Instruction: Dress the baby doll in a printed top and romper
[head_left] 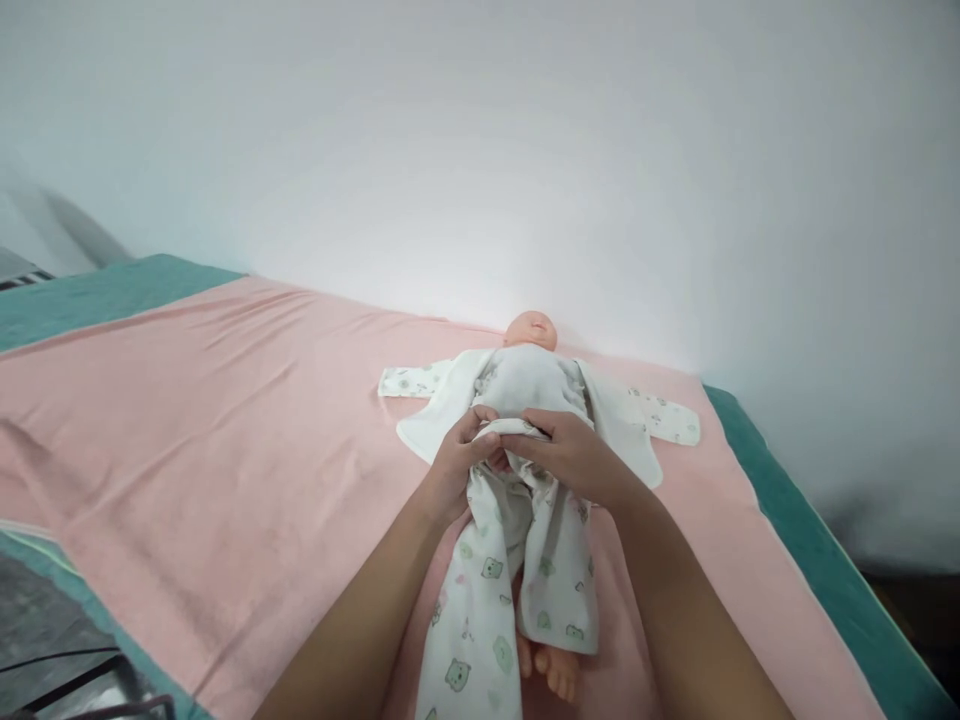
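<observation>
Doll point(530, 330): lies on its back, head on the far side of the grip, bare feet point(555, 668) on the near side, toward the person.
Trousers point(487, 590): white with a small animal print, hanging loose from the grip down toward the feet. The leg under the left hand looks slack and long.
Waistband point(517, 428): bunched in the grip at the doll's middle, lying across its belly.
Left hand point(457, 465): closed on the waistband, fingers curled over its edge and thumb side up.
Right hand point(574, 455): also closed on the waistband, touching the left hand, fingers laid flat along the band.
Pose: both forearms come in from the near edge and meet in a narrow V. The wrists are low and the knuckles face away from the person.
Top point(525, 385): pale and smooth, just beyond the grip, with open sleeves point(664, 415) spread out to either side.
Doing it well: as I judge it, both hands should pinch the band evenly and stay level. The pull should run along the body, with the fabric kept free of the top.
Sheet point(225, 430): pink, under everything, wrinkled to the left of the grip.
Bed point(810, 540): its teal edge shows well out to the right.
</observation>
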